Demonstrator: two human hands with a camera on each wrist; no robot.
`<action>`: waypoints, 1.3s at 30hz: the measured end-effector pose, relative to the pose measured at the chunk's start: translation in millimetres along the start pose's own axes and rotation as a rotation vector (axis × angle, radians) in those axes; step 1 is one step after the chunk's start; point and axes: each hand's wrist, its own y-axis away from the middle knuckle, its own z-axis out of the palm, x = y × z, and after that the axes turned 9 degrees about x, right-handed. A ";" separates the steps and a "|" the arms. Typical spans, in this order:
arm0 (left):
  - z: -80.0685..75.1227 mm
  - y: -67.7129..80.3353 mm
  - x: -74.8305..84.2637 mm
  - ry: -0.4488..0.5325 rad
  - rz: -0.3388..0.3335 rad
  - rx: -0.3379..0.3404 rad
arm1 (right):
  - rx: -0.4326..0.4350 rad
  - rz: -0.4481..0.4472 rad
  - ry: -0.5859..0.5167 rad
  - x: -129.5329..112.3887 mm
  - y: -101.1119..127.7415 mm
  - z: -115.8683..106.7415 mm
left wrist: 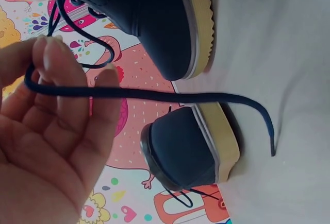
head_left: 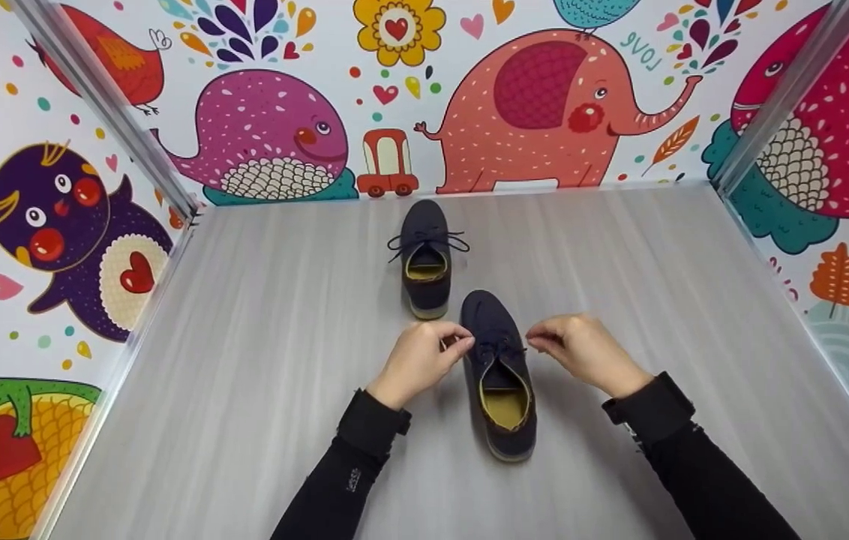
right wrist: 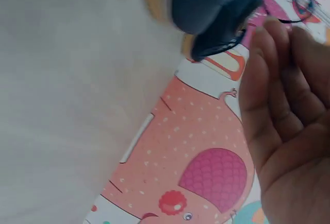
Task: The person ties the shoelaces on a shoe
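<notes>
Left grip [head_left: 421, 358] and right grip [head_left: 583, 351] pinch laces [left wrist: 149, 95] on the nearer shoe [head_left: 498, 369]

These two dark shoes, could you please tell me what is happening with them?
A person handles the lace of the nearer shoe. The left hand pinches it on one side, a loose end lying across the fingers; the right hand pinches it on the other. The farther shoe stands untouched, its laces spread to both sides.

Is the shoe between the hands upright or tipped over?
Upright: the shoe stands sole-down on the floor, its opening facing up.
</notes>
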 end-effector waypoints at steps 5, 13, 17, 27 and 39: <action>0.2 0.7 -0.8 0.009 -0.007 -0.012 | -0.071 -0.023 -0.001 1.7 4.6 10.8; 0.1 0.1 -0.7 0.010 -0.019 -0.016 | -0.054 -0.053 0.041 0.4 4.8 17.3; -1.7 0.5 -3.7 -0.016 -0.009 -0.013 | -0.077 -0.014 0.033 9.7 6.4 7.0; -6.9 8.1 -20.6 -0.120 0.003 0.032 | -0.095 0.144 0.253 67.0 25.5 -47.2; -3.9 11.0 -16.1 -0.065 0.022 -0.025 | -0.147 -0.036 0.160 16.3 14.5 3.6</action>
